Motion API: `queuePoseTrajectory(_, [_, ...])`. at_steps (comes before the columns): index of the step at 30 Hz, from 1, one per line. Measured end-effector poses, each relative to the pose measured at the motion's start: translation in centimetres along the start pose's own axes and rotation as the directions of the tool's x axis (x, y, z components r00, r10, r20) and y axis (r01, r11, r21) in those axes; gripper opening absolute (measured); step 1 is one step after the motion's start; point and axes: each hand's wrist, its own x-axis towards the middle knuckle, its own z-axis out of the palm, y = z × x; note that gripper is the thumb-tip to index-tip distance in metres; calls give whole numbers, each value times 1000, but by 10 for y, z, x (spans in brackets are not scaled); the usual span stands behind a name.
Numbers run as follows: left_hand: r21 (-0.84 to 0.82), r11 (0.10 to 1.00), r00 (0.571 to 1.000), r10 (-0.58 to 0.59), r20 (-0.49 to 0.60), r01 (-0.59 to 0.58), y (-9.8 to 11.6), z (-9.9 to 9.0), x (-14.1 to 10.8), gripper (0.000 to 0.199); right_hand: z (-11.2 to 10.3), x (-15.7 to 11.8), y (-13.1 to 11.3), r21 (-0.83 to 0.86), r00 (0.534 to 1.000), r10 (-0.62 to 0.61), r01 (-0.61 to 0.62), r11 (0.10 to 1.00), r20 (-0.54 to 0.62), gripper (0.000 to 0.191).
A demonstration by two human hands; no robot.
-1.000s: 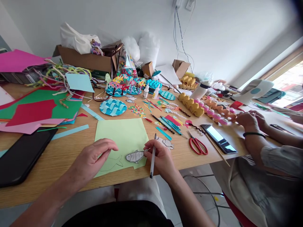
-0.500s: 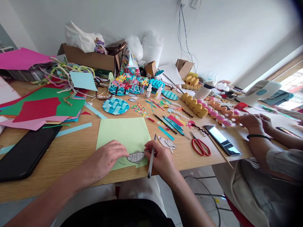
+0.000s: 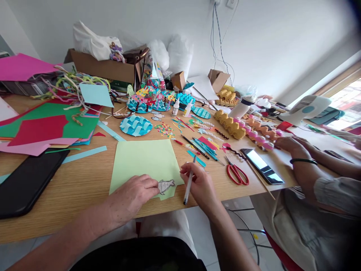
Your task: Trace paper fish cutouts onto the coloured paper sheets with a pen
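Observation:
A grey paper fish cutout point(image 3: 167, 184) with drawn stripes lies near the lower edge of a pale green sheet of paper point(image 3: 146, 158). My left hand point(image 3: 139, 187), its fingers curved and pressed together, holds the fish down and covers its left end. Just off the sheet's right edge, my right hand point(image 3: 200, 182) is closed on a pen point(image 3: 189, 184), which slants across the fingers with its dark capped-looking end toward me. Another fish cutout is mostly hidden behind my right hand.
Red-handled scissors point(image 3: 237, 175) and a phone point(image 3: 262, 165) lie to the right, near a co-worker's hands point(image 3: 293, 146). Several markers point(image 3: 203, 146) are beyond my right hand. A black tablet-like object point(image 3: 31, 184) and coloured paper point(image 3: 39, 128) lie left. The table's front edge is close.
My left hand has slid right onto the fish, covering its head end. My right hand has let go of the fish's tail and moved right and slightly up, pen still held.

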Motion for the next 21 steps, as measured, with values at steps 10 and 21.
queuePoseTrajectory(10, [2, 1000, 999, 9, 36, -9, -5, 2, 1, 37, 0, -12, -8, -64, 977, -134, 146, 987, 166, 13])
queuePoseTrajectory(21, [-119, 992, 998, 54, 31, -50, -20, -6, -2, 44, 17, -10, -8, -71, 931, -247, 275, 959, 270, 26])
